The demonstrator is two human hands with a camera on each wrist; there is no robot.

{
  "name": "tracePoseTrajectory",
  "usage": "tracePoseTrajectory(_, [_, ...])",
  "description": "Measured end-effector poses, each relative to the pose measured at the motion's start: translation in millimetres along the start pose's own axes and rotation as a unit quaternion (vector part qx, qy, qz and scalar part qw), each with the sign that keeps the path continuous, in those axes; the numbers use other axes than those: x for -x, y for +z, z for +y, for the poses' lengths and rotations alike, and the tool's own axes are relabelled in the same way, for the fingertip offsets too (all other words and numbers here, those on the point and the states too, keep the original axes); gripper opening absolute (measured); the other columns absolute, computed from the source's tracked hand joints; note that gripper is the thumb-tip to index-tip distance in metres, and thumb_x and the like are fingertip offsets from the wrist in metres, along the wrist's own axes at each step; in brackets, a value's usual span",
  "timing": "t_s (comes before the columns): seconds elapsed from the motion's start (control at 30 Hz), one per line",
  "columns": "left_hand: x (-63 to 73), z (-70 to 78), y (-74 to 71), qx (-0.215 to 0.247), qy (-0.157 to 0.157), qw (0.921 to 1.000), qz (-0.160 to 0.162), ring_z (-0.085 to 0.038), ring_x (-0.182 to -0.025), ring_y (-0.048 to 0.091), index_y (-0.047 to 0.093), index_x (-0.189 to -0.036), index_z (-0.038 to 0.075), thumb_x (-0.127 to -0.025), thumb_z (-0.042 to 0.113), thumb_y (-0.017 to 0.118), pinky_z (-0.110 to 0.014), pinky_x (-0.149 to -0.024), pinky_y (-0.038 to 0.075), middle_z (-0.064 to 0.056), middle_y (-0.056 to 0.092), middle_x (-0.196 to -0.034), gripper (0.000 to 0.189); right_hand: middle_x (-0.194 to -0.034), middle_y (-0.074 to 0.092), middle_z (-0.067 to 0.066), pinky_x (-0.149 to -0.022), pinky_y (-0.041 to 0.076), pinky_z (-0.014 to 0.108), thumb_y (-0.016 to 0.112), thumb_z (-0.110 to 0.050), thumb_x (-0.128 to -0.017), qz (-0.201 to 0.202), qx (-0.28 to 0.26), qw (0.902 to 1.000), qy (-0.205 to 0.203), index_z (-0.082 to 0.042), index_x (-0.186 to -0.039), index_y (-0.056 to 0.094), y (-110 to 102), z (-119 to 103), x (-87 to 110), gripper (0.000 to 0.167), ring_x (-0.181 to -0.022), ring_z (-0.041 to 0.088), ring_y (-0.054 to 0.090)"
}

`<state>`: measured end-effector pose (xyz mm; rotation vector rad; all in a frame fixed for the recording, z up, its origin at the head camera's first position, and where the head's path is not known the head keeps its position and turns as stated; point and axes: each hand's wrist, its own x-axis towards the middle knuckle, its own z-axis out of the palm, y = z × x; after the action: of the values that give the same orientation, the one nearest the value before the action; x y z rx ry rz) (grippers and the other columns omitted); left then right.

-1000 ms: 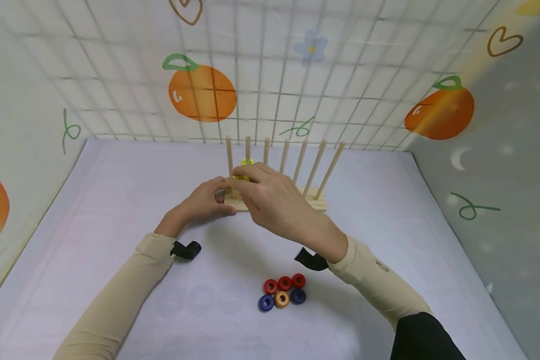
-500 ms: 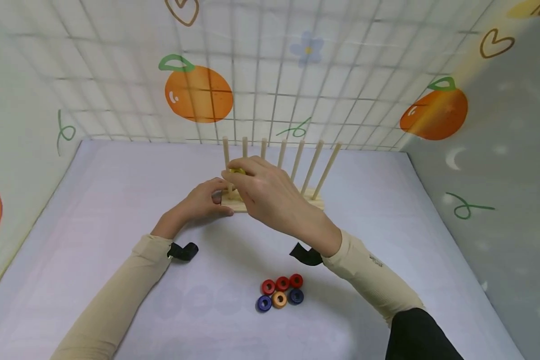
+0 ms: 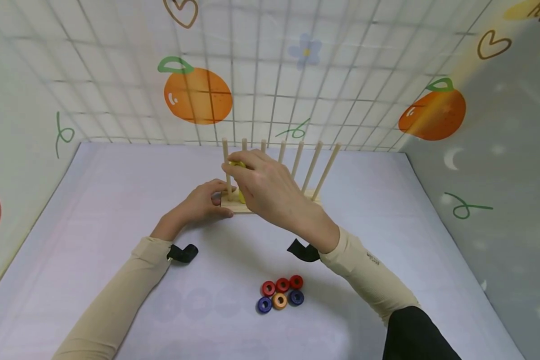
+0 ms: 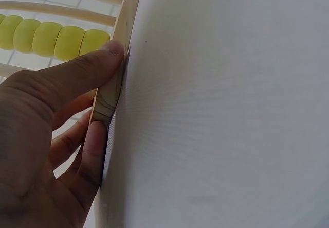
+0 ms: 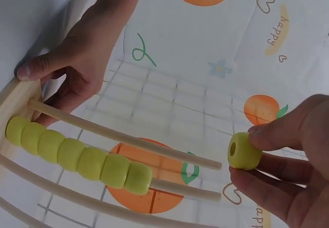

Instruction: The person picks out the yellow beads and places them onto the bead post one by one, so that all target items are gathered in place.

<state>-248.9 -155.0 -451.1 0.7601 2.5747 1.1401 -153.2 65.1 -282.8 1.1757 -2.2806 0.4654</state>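
Observation:
My right hand (image 5: 295, 161) pinches a yellow bead (image 5: 247, 152) between thumb and fingers, just off the tips of the wooden pegs. The bead's hole faces the pegs. On the second peg from the left sits a row of several yellow beads (image 5: 92, 162), reaching up from the base. My left hand (image 3: 202, 202) grips the left end of the wooden base (image 4: 112, 91), its thumb lying on one face and fingers round the other. In the head view the right hand covers much of the peg rack and most of the bead row.
On the white table (image 3: 171, 310), nearer the body, lie three red beads (image 3: 282, 285), two dark blue beads (image 3: 264, 304) and an orange bead (image 3: 279, 300). Bare pegs (image 3: 326, 170) stand upright to the right of my right hand. A printed cloth wall (image 3: 261, 75) rises behind the rack.
My right hand has risen slightly, uncovering some yellow low on the rack. The left hand keeps its grip on the base. The loose beads stay put; the head view has shifted a little.

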Motion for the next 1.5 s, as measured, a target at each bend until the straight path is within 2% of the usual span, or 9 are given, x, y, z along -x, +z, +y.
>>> tracePoseTrajectory(0.27, [0.1, 0.7, -0.7, 0.014, 0.001, 0.9999, 0.001, -0.024, -0.121, 0.048, 0.062, -0.134, 0.017, -0.076, 0.025, 0.090, -0.043, -0.093, 0.048, -0.004, 0.054, -0.137, 0.065, -0.118, 0.067, 0.016, -0.083, 0.056, 0.035, 0.057, 0.011, -0.090, 0.010, 0.002, 0.9999, 0.003, 0.001, -0.113, 0.074, -2.8, 5.0, -5.3, 0.030, -0.114, 0.029, 0.061])
tracePoseTrajectory(0.5, [-0.3, 0.7, -0.9, 0.021, -0.005, 0.9998, -0.001, -0.023, -0.123, 0.047, 0.061, -0.136, 0.015, -0.077, 0.024, 0.089, -0.043, -0.093, 0.051, -0.003, 0.053, -0.138, 0.066, -0.119, 0.067, 0.015, -0.074, 0.057, 0.033, 0.057, 0.010, -0.091, 0.015, 0.004, 0.9998, 0.009, 0.002, -0.113, 0.074, -5.2, 8.6, -9.6, 0.029, -0.112, 0.028, 0.061])
tracePoseTrajectory(0.77, [-1.6, 1.2, 0.5, 0.025, 0.000, 0.9997, -0.004, -0.024, -0.126, 0.047, 0.062, -0.136, 0.011, -0.077, 0.023, 0.089, -0.040, -0.090, 0.053, -0.004, 0.054, -0.135, 0.066, -0.120, 0.066, 0.016, -0.075, 0.054, 0.033, 0.058, 0.011, -0.090, 0.025, 0.005, 0.9994, 0.024, 0.002, -0.116, 0.072, -9.2, 16.8, -15.0, 0.031, -0.111, 0.030, 0.061])
tracePoseTrajectory(0.97, [-1.3, -0.9, 0.9, 0.022, -0.010, 0.9997, -0.001, -0.022, -0.127, 0.047, 0.063, -0.135, 0.014, -0.077, 0.025, 0.089, -0.038, -0.091, 0.053, -0.001, 0.054, -0.134, 0.064, -0.119, 0.067, 0.017, -0.081, 0.054, 0.034, 0.059, 0.008, -0.093, 0.024, -0.002, 0.9993, 0.029, 0.002, -0.116, 0.072, -10.6, 21.6, -17.7, 0.028, -0.111, 0.030, 0.061])
tracePoseTrajectory(1.13, [-2.1, -3.7, 1.1, 0.015, -0.005, 0.9999, 0.002, -0.022, -0.127, 0.047, 0.063, -0.135, 0.014, -0.078, 0.026, 0.089, -0.038, -0.091, 0.053, -0.001, 0.055, -0.134, 0.064, -0.118, 0.067, 0.016, -0.084, 0.053, 0.034, 0.058, 0.007, -0.094, 0.027, -0.009, 0.9990, 0.034, 0.002, -0.115, 0.073, -8.1, 26.5, -19.8, 0.026, -0.111, 0.030, 0.061])
tracePoseTrajectory(1.5, [-2.4, -4.3, 1.1, 0.027, 0.004, 0.9996, 0.004, -0.021, -0.127, 0.048, 0.065, -0.132, 0.015, -0.077, 0.026, 0.089, -0.036, -0.090, 0.053, -0.001, 0.055, -0.134, 0.061, -0.117, 0.068, 0.015, -0.080, 0.054, 0.033, 0.054, 0.007, -0.095, 0.022, -0.007, 0.9987, 0.046, 0.002, -0.115, 0.073, -2.1, 35.1, -27.6, 0.028, -0.111, 0.029, 0.061])
